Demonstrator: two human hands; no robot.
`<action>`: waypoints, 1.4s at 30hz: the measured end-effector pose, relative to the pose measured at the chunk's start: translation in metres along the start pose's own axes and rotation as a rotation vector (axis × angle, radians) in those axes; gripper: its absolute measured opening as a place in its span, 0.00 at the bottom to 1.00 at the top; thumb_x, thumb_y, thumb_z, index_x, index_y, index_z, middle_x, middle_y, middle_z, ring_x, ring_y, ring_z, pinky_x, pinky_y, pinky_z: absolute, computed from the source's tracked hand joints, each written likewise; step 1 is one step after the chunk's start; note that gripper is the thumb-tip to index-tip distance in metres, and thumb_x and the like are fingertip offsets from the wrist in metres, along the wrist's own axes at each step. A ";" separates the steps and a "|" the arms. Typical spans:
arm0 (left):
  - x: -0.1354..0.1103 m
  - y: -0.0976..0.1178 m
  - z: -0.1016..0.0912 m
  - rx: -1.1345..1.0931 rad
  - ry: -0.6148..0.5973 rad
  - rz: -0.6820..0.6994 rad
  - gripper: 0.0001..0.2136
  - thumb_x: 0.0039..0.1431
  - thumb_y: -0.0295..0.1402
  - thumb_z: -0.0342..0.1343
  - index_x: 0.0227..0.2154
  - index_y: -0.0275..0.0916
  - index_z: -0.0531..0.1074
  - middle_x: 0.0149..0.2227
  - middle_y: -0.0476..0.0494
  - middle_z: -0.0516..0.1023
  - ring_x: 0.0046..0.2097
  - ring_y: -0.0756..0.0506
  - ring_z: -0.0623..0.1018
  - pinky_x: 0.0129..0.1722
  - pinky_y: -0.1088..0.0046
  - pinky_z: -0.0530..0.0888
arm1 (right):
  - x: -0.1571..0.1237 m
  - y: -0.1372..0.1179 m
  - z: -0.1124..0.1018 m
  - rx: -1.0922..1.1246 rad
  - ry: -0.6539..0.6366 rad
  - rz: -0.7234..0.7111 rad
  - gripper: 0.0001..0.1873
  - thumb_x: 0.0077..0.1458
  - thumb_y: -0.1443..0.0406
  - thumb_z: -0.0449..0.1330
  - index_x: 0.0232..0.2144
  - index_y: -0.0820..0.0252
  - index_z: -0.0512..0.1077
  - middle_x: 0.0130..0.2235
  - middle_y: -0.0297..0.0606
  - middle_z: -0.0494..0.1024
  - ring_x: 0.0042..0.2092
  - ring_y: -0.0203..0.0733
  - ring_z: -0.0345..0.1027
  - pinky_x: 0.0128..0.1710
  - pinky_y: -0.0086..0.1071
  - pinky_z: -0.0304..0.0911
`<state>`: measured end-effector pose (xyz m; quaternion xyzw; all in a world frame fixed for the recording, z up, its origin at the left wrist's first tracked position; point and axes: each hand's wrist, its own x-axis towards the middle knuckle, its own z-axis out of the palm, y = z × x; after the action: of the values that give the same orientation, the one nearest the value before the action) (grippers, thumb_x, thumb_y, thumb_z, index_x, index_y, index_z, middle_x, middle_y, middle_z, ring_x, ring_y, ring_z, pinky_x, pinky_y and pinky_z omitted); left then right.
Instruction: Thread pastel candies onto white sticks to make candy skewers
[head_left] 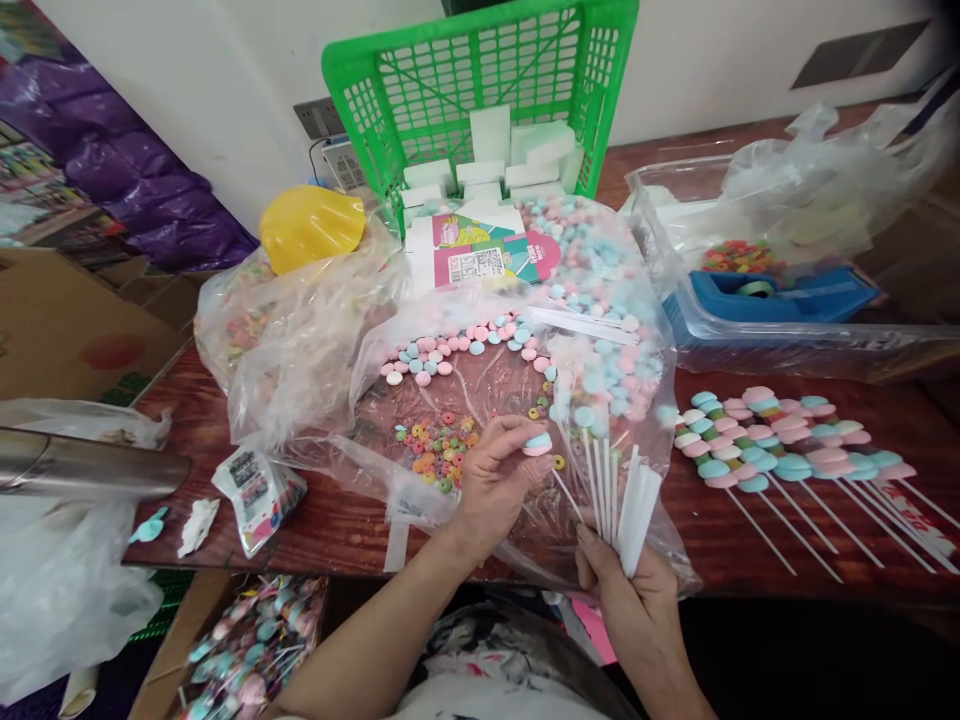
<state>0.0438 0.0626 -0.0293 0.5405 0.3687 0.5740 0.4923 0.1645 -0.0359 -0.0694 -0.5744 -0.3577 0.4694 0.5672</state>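
My left hand (491, 490) pinches a pink-and-blue marshmallow (537, 444) between thumb and fingertips, above the clear plastic sheet. My right hand (634, 605) is closed around a bundle of white sticks (636, 510), their upper ends fanned out. One thin stick (568, 496) slants from that hand up towards the marshmallow; I cannot tell whether its tip touches. Small coloured rings (442, 450) lie loose left of my left hand. Pink and blue marshmallows (487, 330) are strewn behind it, with many more in a clear bag (611, 270).
Finished marshmallow sticks (787, 440) lie in rows at the right. A green basket (480, 60) with white boxes stands behind. At back right is a clear tub (810, 335) with a blue tape dispenser (780, 300). A yellow bowl-like thing (311, 228) rests on bags at left.
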 end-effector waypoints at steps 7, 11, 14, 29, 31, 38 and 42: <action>-0.024 -0.010 0.012 0.041 -0.047 0.004 0.12 0.58 0.31 0.58 0.45 0.43 0.76 0.45 0.42 0.79 0.47 0.45 0.78 0.50 0.65 0.74 | -0.002 -0.002 -0.002 0.000 0.018 -0.015 0.12 0.55 0.60 0.61 0.26 0.62 0.73 0.19 0.28 0.63 0.21 0.31 0.55 0.20 0.26 0.53; -0.037 -0.003 0.021 0.144 -0.258 0.132 0.12 0.59 0.29 0.57 0.46 0.38 0.76 0.42 0.40 0.80 0.43 0.46 0.79 0.45 0.70 0.75 | -0.001 -0.006 -0.005 -0.013 0.162 -0.021 0.19 0.47 0.58 0.65 0.14 0.62 0.65 0.17 0.29 0.62 0.20 0.31 0.55 0.18 0.26 0.55; -0.035 0.002 0.019 0.217 -0.347 0.156 0.14 0.62 0.30 0.53 0.50 0.37 0.72 0.44 0.38 0.79 0.44 0.46 0.78 0.45 0.70 0.75 | 0.007 -0.011 -0.010 0.072 0.287 0.049 0.16 0.43 0.59 0.69 0.18 0.63 0.70 0.17 0.28 0.64 0.20 0.31 0.57 0.18 0.26 0.56; -0.004 -0.019 0.011 1.289 -0.615 0.262 0.12 0.55 0.22 0.49 0.40 0.37 0.73 0.38 0.38 0.69 0.42 0.41 0.69 0.39 0.65 0.71 | 0.007 -0.018 -0.018 -0.078 0.137 -0.047 0.14 0.51 0.57 0.63 0.23 0.61 0.70 0.17 0.27 0.62 0.19 0.32 0.56 0.19 0.27 0.55; -0.006 -0.016 0.001 1.204 -0.566 0.242 0.13 0.54 0.20 0.47 0.39 0.37 0.73 0.35 0.40 0.69 0.38 0.44 0.70 0.37 0.68 0.71 | 0.007 -0.014 -0.025 -0.291 -0.032 -0.112 0.12 0.56 0.58 0.57 0.26 0.59 0.71 0.17 0.28 0.61 0.19 0.33 0.56 0.19 0.28 0.55; -0.022 0.001 -0.053 1.041 -0.360 0.135 0.11 0.58 0.21 0.48 0.33 0.37 0.75 0.31 0.44 0.69 0.34 0.48 0.71 0.34 0.73 0.69 | 0.022 -0.005 -0.044 -1.052 -0.045 -0.325 0.19 0.54 0.67 0.50 0.44 0.56 0.75 0.24 0.39 0.76 0.22 0.44 0.67 0.23 0.35 0.58; -0.029 0.007 -0.081 0.955 -0.226 0.132 0.08 0.57 0.23 0.52 0.31 0.37 0.77 0.29 0.46 0.71 0.32 0.49 0.72 0.33 0.73 0.69 | 0.033 -0.010 -0.064 -1.332 0.014 -0.256 0.20 0.50 0.68 0.53 0.45 0.56 0.76 0.23 0.39 0.77 0.21 0.44 0.66 0.22 0.33 0.54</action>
<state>-0.0395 0.0420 -0.0421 0.7869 0.4997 0.3087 0.1893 0.2367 -0.0238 -0.0694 -0.7575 -0.6320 0.0742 0.1458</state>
